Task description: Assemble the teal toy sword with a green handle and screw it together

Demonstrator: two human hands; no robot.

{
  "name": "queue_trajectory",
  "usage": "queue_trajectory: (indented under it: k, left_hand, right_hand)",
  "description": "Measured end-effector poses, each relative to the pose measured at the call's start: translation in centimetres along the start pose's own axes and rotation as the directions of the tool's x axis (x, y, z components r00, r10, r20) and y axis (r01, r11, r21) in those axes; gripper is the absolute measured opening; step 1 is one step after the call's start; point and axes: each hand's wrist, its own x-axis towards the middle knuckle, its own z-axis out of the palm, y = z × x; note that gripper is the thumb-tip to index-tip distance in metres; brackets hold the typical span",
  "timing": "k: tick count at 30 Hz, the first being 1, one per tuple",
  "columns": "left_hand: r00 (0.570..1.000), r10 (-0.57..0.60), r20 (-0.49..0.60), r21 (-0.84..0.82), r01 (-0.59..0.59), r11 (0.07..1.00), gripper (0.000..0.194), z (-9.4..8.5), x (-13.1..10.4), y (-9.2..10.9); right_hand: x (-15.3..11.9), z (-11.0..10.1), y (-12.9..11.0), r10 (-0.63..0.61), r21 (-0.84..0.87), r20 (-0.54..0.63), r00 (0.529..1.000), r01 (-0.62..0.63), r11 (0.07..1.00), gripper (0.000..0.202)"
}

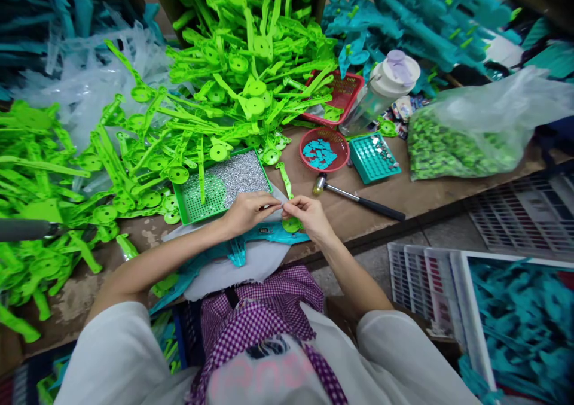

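Note:
My left hand (252, 211) and my right hand (305, 215) meet above the near edge of the bench, fingertips pinched close together. What they pinch is too small to make out. Beneath them a teal plastic part (237, 248) lies on a pale cloth (264, 262). A round green piece (292, 224) sits just below my right hand, and a green arm-shaped part (284, 179) lies beyond it. Behind my left hand is a green tray (185, 212) holding many small silvery pieces (244, 174).
Green parts (251, 94) are heaped at the back and left. A red basket (345, 148) of teal pieces, a teal tray (374, 158), a hammer (359, 198), a lidded jug (381, 88) and a bag of green pieces (461, 136) stand right. A crate (470, 309) is lower right.

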Motion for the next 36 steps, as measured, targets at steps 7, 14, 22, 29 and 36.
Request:
queue_trajectory:
  k: [7,14,22,29,36]
  left_hand:
    - [1.000,0.014,-0.010,-0.045,-0.015,0.999,0.020,0.2,0.7,-0.3]
    - [0.999,-0.004,-0.036,-0.067,0.001,0.998,0.018,1.0,0.7,-0.9]
    - [0.989,0.032,-0.144,-0.101,-0.047,0.994,0.011,2.1,0.5,-0.5]
    - [0.971,0.103,-0.215,-0.076,-0.122,0.990,0.010,3.2,0.6,-0.9]
    - [0.996,-0.067,-0.056,-0.076,0.062,0.995,0.020,3.6,1.1,-2.0]
  right_hand:
    - [0.6,-0.3,-0.7,0.019,-0.021,0.020,1.000,-0.018,1.000,0.049]
    - [0.6,-1.0,-0.8,0.030,0.003,0.041,0.999,-0.030,1.000,0.047]
    - [0.6,-1.6,-0.3,-0.022,-0.062,0.008,1.000,0.022,0.998,0.043]
    - [1.0,-1.9,-0.1,-0.092,-0.132,0.008,0.996,0.092,0.987,0.039]
    - [1.9,-3.4,-1.5,-0.199,-0.336,0.089,0.976,0.218,0.916,0.027]
